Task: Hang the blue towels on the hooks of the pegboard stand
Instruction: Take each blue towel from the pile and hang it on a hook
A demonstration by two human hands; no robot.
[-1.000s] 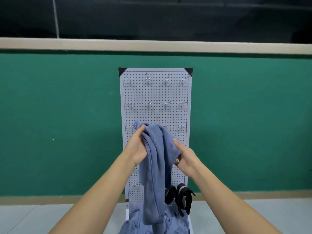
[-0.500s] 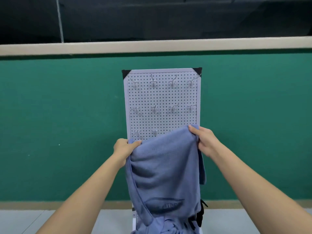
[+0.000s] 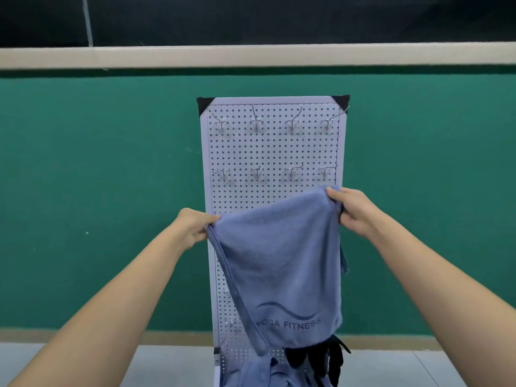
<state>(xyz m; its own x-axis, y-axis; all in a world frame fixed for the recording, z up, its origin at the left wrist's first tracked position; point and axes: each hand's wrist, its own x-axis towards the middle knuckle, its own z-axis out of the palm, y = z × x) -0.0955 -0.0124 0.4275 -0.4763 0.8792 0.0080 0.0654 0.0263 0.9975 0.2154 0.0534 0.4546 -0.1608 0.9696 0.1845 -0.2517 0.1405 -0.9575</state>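
— What are the hands doing?
— The left hand [image 3: 195,227] and right hand [image 3: 354,210] are each pinching a top corner of the blue towel [image 3: 279,255].
— How is it looking?
— It is hanging spread out, showing a wave logo and "YOGA FITNESS", in front of the white pegboard stand [image 3: 273,152], below the two upper rows of hooks [image 3: 257,124].

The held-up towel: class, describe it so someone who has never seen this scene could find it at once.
Against the green wall stands a white pegboard stand with hooks. In front of its lower half the left hand and right hand stretch a blue towel by its top corners. Unlike the crumpled blue cloth at the base, it hangs flat, showing a wave logo and FITNESS lettering.
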